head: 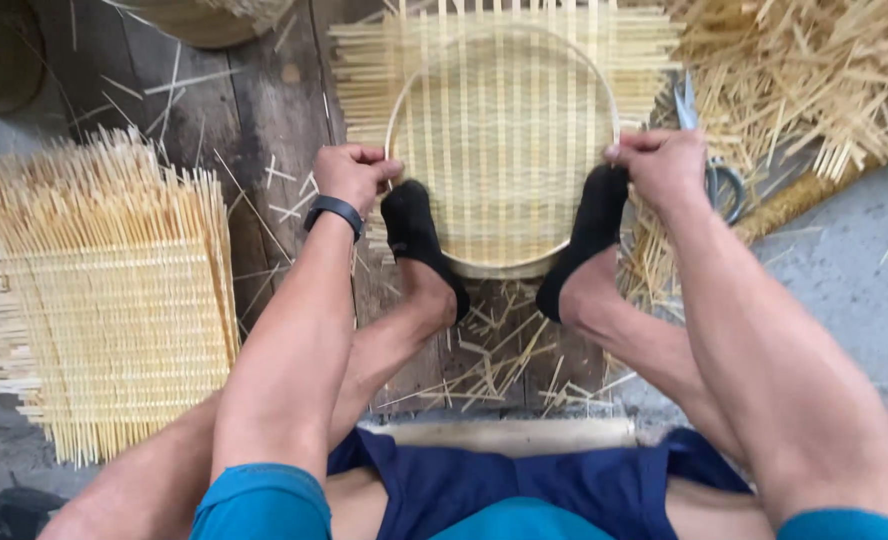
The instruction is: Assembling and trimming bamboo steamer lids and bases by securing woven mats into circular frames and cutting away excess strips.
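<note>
Worn wooden planks (pixel 264 120) on grey concrete, littered with bamboo offcuts. Left hand (pixel 354 175) and right hand (pixel 664 165) each clench the round hoop (pixel 604 95) pressed onto one woven bamboo mat (pixel 504 140), centre far. Two black-socked feet brace its near edge. One stack of mats (pixel 114 290) left; one pair of scissors (pixel 714 170) right.

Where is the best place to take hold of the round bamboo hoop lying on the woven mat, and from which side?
Probably at the hoop rim's far left and right, coming from outside. The thin ring lies flat on the woven mat, so only its edge offers purchase. The left hand and right hand already pinch there, while both socked feet press the near rim.
</note>
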